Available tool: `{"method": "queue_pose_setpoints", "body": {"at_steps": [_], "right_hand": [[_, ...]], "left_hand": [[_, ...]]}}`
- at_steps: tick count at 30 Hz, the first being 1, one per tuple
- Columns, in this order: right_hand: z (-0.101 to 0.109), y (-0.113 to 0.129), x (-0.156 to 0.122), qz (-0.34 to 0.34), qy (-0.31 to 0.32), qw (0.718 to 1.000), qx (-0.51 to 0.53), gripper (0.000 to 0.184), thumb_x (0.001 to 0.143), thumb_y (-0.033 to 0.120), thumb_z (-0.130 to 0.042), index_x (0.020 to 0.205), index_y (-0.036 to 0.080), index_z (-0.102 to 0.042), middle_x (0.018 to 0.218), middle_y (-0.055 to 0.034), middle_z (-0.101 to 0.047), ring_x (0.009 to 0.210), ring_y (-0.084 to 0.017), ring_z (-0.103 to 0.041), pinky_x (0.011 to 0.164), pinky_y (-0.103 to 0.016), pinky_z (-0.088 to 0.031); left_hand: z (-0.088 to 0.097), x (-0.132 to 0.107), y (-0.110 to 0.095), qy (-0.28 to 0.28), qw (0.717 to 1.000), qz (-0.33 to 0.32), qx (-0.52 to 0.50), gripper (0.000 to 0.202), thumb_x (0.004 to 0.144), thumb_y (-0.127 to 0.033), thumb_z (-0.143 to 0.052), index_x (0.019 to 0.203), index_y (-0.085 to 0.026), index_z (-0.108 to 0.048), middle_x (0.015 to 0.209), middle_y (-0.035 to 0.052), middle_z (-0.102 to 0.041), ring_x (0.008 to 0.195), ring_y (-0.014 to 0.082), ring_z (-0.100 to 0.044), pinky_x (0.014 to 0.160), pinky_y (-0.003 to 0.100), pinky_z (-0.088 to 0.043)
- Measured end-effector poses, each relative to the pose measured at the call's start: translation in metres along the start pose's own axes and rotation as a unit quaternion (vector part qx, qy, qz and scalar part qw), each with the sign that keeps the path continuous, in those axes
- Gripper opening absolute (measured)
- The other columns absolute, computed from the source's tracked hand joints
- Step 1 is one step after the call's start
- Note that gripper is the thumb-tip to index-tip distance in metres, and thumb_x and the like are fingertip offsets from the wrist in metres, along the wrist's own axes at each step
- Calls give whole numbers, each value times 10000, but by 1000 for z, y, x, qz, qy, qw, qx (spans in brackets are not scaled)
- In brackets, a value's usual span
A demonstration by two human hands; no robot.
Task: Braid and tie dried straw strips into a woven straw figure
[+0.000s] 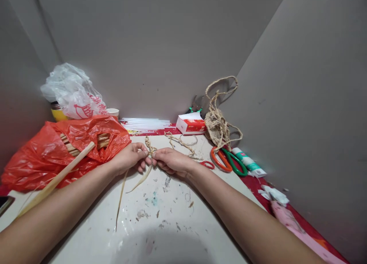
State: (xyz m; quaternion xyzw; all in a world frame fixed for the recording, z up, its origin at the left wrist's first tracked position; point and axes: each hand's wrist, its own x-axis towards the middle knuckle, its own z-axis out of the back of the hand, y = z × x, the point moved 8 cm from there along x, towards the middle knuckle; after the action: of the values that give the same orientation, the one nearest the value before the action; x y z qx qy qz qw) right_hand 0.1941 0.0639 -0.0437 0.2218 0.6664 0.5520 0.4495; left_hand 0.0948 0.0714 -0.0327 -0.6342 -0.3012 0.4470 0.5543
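Note:
Over the middle of the white board, my left hand [134,157] and my right hand [169,160] meet with their fingertips close together. Both are closed in a pinch on a thin braided straw cord [149,143], whose knotted part rises beyond the fingers. Loose flat strands of dry straw [142,181] hang toward me beneath the left hand; one long strand [120,201] reaches down over the board. More of a braided cord [183,142] lies in loops just past the right hand. My fingers hide the exact spot being gripped.
A red plastic bag [34,153] with straw bundles lies left, under a white plastic bag [71,88]. White sticks [146,124], a red tissue box [191,123] and a coiled rope [216,126] stand behind. Orange-handled [220,160] and green-handled scissors [236,164] and a tube [249,162] lie right.

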Motion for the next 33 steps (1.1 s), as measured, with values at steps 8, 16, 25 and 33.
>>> {"method": "queue_pose_setpoints", "body": {"at_steps": [8,16,25,33], "right_hand": [[0,-3,1,-12,6,1000,9,175,794,269,-461,663,165,-510,406,102,-318,302,-33,-175,280,-168,-103],[-2,-1,1,6,-21,1000,14,187,774,265,-477,633,153,-531,393,100,-299,297,-29,-159,284,-176,-86],[-9,-2,-4,-25,-44,989,136,140,743,209,-490,617,169,-443,401,108,-276,325,-25,-143,314,-160,-80],[-12,-3,-4,-21,-21,980,195,215,726,242,-566,632,183,-381,411,118,-282,340,-17,-140,327,-136,-79]], "left_hand": [[8,2,0,-46,999,-6,9,231,687,-317,-660,694,-135,-518,579,-6,-570,453,54,-482,453,187,-428],[12,0,0,-91,995,9,41,273,663,-356,-646,580,-157,-478,421,-78,-395,334,16,-235,356,184,-136],[3,-9,-18,-155,959,-99,213,144,690,-223,-505,569,-151,-535,489,-32,-508,439,67,-386,445,187,-266],[-5,-21,-28,-190,919,-159,307,52,699,-174,-507,657,-172,-537,546,-22,-518,509,102,-424,505,209,-265]]}}
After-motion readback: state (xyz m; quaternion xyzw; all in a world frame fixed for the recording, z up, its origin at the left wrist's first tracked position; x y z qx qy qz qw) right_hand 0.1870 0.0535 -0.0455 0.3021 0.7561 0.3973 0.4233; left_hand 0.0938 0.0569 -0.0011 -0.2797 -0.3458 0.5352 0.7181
